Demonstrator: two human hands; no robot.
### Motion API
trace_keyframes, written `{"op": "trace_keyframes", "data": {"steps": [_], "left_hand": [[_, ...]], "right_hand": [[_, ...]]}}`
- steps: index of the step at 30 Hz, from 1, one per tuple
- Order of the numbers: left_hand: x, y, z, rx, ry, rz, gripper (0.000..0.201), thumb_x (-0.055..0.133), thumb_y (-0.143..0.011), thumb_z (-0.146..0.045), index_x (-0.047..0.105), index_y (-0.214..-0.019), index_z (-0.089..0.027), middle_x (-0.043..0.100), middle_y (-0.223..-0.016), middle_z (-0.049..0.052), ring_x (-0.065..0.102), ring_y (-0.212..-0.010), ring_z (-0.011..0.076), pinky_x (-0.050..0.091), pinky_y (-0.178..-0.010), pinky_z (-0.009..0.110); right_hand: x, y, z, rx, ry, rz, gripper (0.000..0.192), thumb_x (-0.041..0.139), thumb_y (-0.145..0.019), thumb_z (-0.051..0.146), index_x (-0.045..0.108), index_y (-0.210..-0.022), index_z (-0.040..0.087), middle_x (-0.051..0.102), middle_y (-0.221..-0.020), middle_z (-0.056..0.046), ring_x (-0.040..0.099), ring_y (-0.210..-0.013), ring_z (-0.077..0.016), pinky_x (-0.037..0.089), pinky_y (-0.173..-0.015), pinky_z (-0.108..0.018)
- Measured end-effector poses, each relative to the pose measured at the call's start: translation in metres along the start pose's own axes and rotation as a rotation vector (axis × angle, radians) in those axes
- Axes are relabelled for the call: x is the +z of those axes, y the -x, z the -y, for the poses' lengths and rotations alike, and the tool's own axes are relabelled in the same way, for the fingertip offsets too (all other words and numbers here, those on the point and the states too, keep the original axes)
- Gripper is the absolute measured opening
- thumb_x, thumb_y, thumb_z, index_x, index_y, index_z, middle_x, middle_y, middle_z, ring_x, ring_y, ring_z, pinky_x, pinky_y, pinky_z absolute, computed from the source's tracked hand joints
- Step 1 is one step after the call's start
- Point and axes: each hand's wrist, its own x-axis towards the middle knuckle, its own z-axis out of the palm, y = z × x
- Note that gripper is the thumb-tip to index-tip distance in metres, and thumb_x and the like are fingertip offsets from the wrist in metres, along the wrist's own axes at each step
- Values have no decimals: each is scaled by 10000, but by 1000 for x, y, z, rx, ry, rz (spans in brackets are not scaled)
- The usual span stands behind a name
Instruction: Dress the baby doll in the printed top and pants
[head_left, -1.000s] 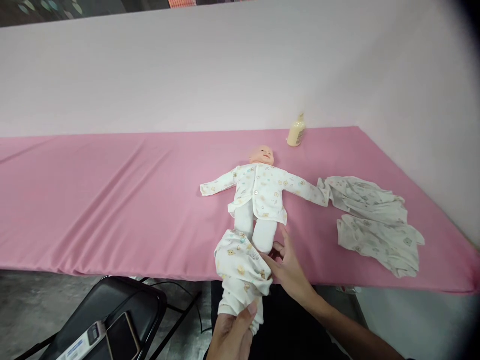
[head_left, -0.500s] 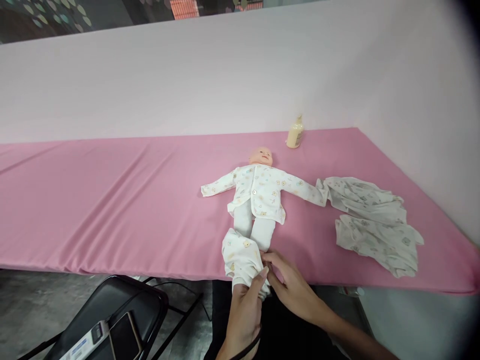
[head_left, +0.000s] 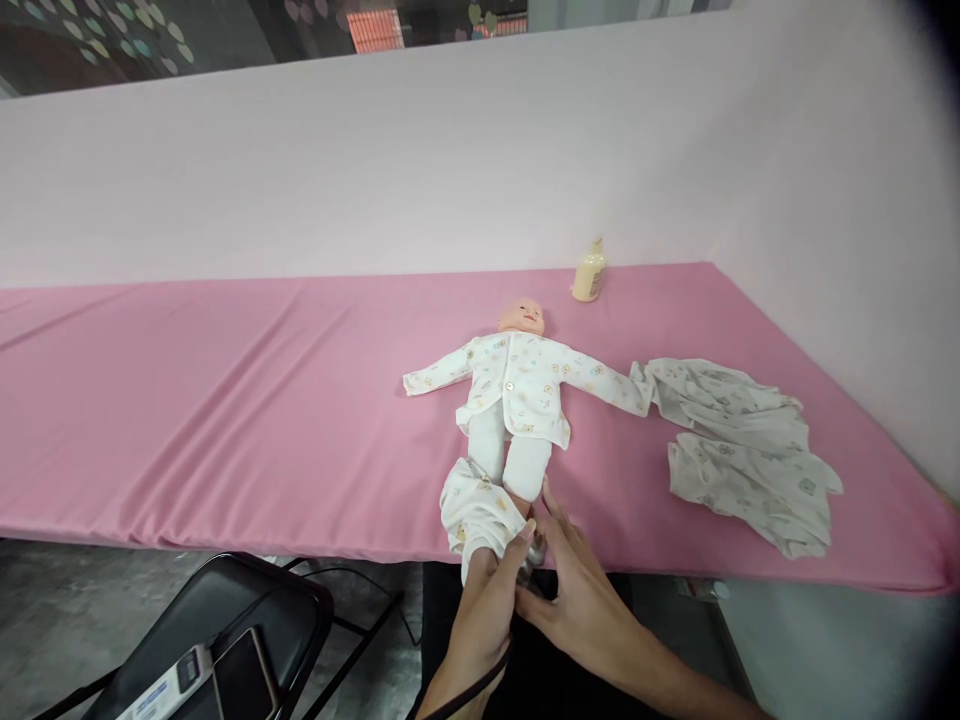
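Your left hand (head_left: 484,600) is clamped on the bunched trousers (head_left: 476,508) at the doll (head_left: 516,400)'s feet, at the counter (head_left: 225,400)'s near edge. Your right hand (head_left: 581,590) lies beside it, fingers spread. Keep the waistband wide; draw evenly over both legs.

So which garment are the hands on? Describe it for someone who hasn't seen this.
On the pink table, find the doll lying face up. The printed pants are bunched around its feet at the near edge, under both hands, unlike the loose clothes spread flat to the right.
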Motion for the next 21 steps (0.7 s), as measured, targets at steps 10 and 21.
{"op": "trace_keyframes", "data": {"steps": [10, 21], "left_hand": [[-8, -3, 4, 43, 30, 145, 556, 714, -828, -437, 599, -1327, -221, 505, -1467, 78, 313, -1455, 238, 212, -1224, 350], [-14, -1, 8, -65, 52, 192, 644, 777, -751, -474, 619, -1311, -198, 521, -1448, 112, 292, -1463, 270, 170, -1236, 391]], "right_hand": [[3, -3, 0, -128, 194, -80, 596, 545, -892, 273, 386, -1460, 190, 250, -1607, -127, 234, -1484, -284, 364, -1152, -498], [15, -8, -6, -141, 234, -125, 570, 501, -794, 113, 503, -1363, 101, 403, -1526, -165, 336, -1444, -274, 406, -1139, -477]]}}
